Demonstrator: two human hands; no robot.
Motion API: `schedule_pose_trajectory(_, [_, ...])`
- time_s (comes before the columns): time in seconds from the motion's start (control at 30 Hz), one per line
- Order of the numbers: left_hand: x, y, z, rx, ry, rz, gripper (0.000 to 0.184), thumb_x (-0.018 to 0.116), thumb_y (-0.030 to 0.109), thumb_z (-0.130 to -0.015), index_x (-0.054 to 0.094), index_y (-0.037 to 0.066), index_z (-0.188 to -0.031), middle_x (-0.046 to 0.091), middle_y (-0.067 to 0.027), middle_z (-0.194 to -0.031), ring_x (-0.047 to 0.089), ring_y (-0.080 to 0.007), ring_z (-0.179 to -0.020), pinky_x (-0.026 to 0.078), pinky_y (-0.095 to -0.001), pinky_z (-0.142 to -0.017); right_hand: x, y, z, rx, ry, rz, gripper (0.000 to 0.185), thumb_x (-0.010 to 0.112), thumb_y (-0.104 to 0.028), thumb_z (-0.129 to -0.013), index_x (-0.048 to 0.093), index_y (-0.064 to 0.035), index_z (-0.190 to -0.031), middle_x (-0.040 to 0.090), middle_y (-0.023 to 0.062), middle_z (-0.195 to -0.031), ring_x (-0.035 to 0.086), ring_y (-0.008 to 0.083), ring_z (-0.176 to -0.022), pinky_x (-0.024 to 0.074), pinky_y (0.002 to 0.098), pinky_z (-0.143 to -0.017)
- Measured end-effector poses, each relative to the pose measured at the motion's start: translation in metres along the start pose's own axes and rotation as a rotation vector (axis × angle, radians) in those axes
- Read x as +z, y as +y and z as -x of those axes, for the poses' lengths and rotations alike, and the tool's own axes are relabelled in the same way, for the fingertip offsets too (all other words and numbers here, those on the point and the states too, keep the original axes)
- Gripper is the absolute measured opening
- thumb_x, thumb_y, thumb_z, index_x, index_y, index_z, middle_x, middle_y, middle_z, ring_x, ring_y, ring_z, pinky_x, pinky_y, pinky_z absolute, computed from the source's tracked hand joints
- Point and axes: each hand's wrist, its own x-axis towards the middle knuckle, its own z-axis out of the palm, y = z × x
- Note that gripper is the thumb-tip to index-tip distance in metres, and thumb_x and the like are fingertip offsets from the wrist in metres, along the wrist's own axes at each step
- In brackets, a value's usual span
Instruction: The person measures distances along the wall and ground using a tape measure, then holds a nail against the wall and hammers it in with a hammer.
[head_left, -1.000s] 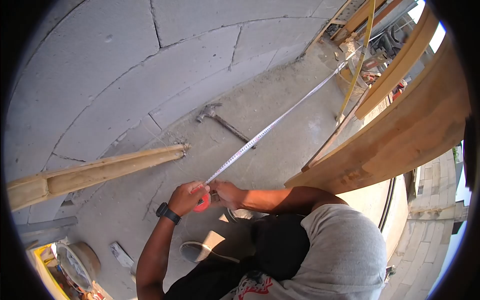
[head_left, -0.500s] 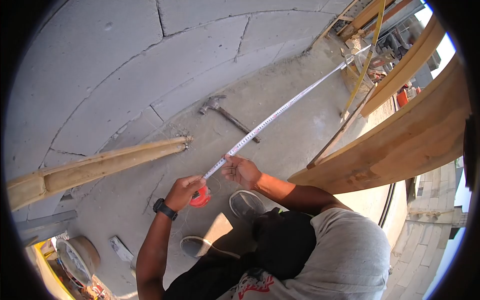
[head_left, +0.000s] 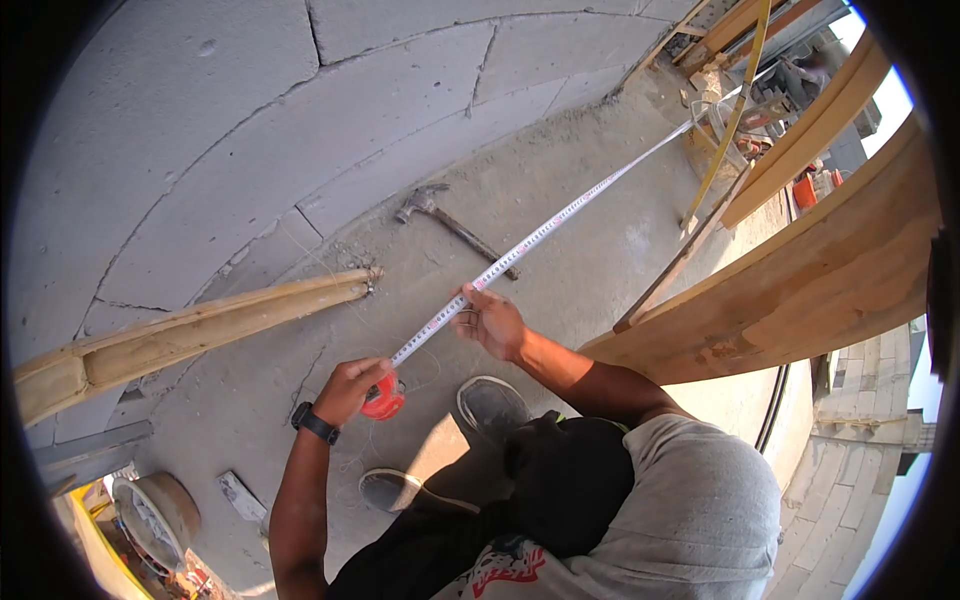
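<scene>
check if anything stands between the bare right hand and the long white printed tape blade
Nothing visible does: the right hand is at the edge of the blade, and the dark-handled claw hammer lies farther along.

Single view: head-worn, wide-angle camera with dark curved borders, facing forward and steeply down at the rough grey concrete floor (head_left: 570,290), near both bare hands (head_left: 350,388). The floor's edge along the pale grey block wall (head_left: 220,120) runs obliquely across the upper half.

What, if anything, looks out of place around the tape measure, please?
The hammer lies loose on the floor, its handle crossed in view by the tape blade, as if left in the way.
</scene>
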Motion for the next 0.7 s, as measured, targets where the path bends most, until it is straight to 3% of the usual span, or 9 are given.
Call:
schedule_pose_trajectory(0.33, [-0.007, -0.008, -0.010, 0.010, -0.043, 0.050, 0.033, 0.054, 0.031, -0.097, 0.065, 0.000, -0.092, 0.063, -0.0011, -0.076, 0.056, -0.0093, -0.070, 0.046, -0.0254, -0.069, 0.011, 0.002, 0.002, 0.034, 0.029, 0.065, 0.033, 0.042, -0.037, -0.102, 0.060, -0.0100, -0.107, 0.064, 0.0009, -0.089, 0.064, 0.0104, -0.075, 0.0521, 0.0265, -0.068])
schedule_pose_trajectory(0.43, [0.000, 0.000, -0.016, -0.114, -0.069, -0.192, 0.032, 0.054, 0.030, -0.096, 0.063, 0.001, -0.085, 0.061, -0.0018, -0.071, 0.056, -0.0099, -0.066, 0.046, -0.0281, -0.064, 0.018, 0.008, 0.000, 0.090, 0.034, 0.121, 0.034, 0.042, -0.039, -0.102, 0.060, -0.0099, -0.107, 0.064, 0.0009, -0.088, 0.063, 0.0105, -0.078, 0.0518, 0.0274, -0.070])
schedule_pose_trajectory(0.5, [0.003, 0.003, -0.021, -0.087, -0.010, -0.505, 0.035, 0.054, 0.033, -0.094, 0.061, 0.002, -0.080, 0.061, -0.0091, -0.067, 0.059, -0.0192, -0.063, 0.046, -0.0343, -0.061, 0.026, 0.014, -0.005, 0.130, 0.031, 0.194, 0.035, 0.044, -0.041, -0.101, 0.060, -0.0096, -0.106, 0.064, 0.0018, -0.090, 0.062, 0.0110, -0.080, 0.0512, 0.0287, -0.073])
schedule_pose_trajectory(0.53, [0.004, 0.003, -0.023, -0.084, -0.010, -0.503, 0.035, 0.054, 0.033, -0.094, 0.061, 0.002, -0.080, 0.061, -0.0091, -0.067, 0.059, -0.0192, -0.063, 0.046, -0.0343, -0.061, 0.030, 0.016, -0.008, 0.129, 0.033, 0.198, 0.035, 0.044, -0.041, -0.101, 0.060, -0.0096, -0.106, 0.064, 0.0018, -0.090, 0.062, 0.0110, -0.080, 0.0512, 0.0287, -0.073])
schedule_pose_trajectory(0.6, [0.004, 0.001, -0.028, 0.002, 0.179, -0.627, 0.035, 0.052, 0.034, -0.093, 0.062, 0.002, -0.082, 0.061, -0.0177, -0.069, 0.062, -0.0315, -0.066, 0.046, -0.0394, -0.062, 0.039, 0.021, -0.016, 0.197, 0.005, 0.329, 0.036, 0.044, -0.041, -0.101, 0.060, -0.0090, -0.105, 0.063, 0.0028, -0.092, 0.061, 0.0120, -0.082, 0.0507, 0.0300, -0.075])
schedule_pose_trajectory(0.7, [-0.009, 0.003, -0.030, 0.034, 0.290, -0.627, 0.035, 0.052, 0.033, -0.092, 0.063, 0.003, -0.082, 0.063, -0.0207, -0.074, 0.061, -0.0387, -0.070, 0.046, -0.0428, -0.064, 0.049, 0.021, -0.022, 0.179, -0.046, 0.239, 0.036, 0.043, -0.040, -0.101, 0.060, -0.0088, -0.104, 0.063, 0.0034, -0.093, 0.062, 0.0130, -0.081, 0.0508, 0.0308, -0.074])
